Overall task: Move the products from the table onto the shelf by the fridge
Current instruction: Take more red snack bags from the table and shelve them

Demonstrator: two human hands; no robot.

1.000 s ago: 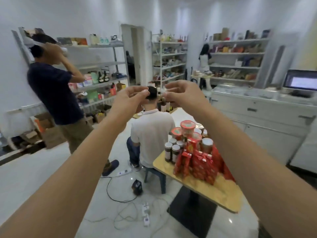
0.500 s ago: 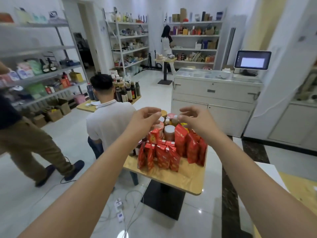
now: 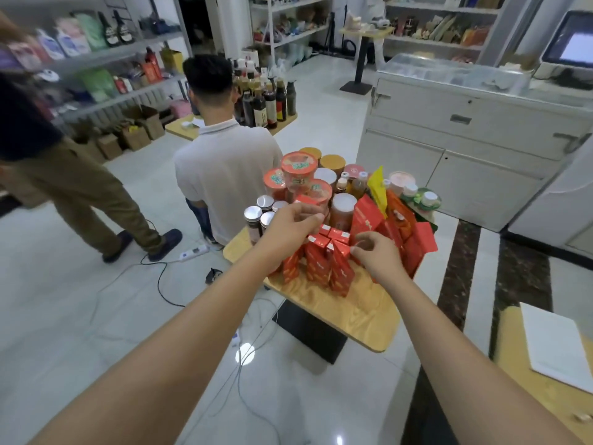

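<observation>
A small wooden desk is crowded with goods: red boxes at the front, silver-lidded jars on the left, red tubs stacked behind. The left hand hovers over the boxes, the right hand beside it. Both have curled fingers; I cannot tell whether either grip holds anything. A person in a white shirt sits just beyond.

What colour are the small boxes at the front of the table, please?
Red; the small boxes show best in the head view.
</observation>
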